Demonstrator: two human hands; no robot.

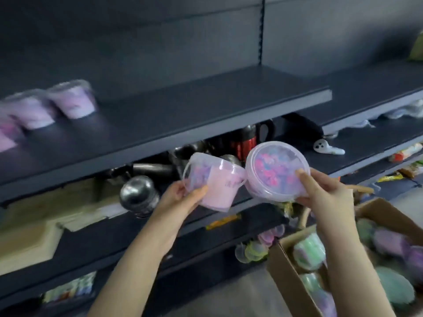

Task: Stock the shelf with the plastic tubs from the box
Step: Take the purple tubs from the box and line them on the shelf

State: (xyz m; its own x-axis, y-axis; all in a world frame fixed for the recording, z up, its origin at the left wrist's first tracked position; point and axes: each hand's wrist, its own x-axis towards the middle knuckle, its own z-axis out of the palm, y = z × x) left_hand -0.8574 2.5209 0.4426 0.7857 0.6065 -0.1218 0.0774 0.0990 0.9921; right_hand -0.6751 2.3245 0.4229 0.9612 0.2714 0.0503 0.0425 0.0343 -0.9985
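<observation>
My left hand (183,197) grips a pink plastic tub (217,181) tilted on its side, its thin handle loop facing left. My right hand (325,191) holds a second tub (278,171) with its clear round lid turned toward me, pink and blue pieces showing inside. The two tubs touch in front of the lower shelf. On the dark shelf (183,110) above, at the left, stands a row of pink tubs (73,99), blurred. The cardboard box (288,277) at the lower right holds several green and purple tubs.
Under the dark shelf sit metal kitchenware (139,195) and a red-and-black flask (247,143). A white toy (327,148) lies on the shelf to the right. Flattened cardboard (29,229) lies lower left. Packaged goods line the lowest shelves.
</observation>
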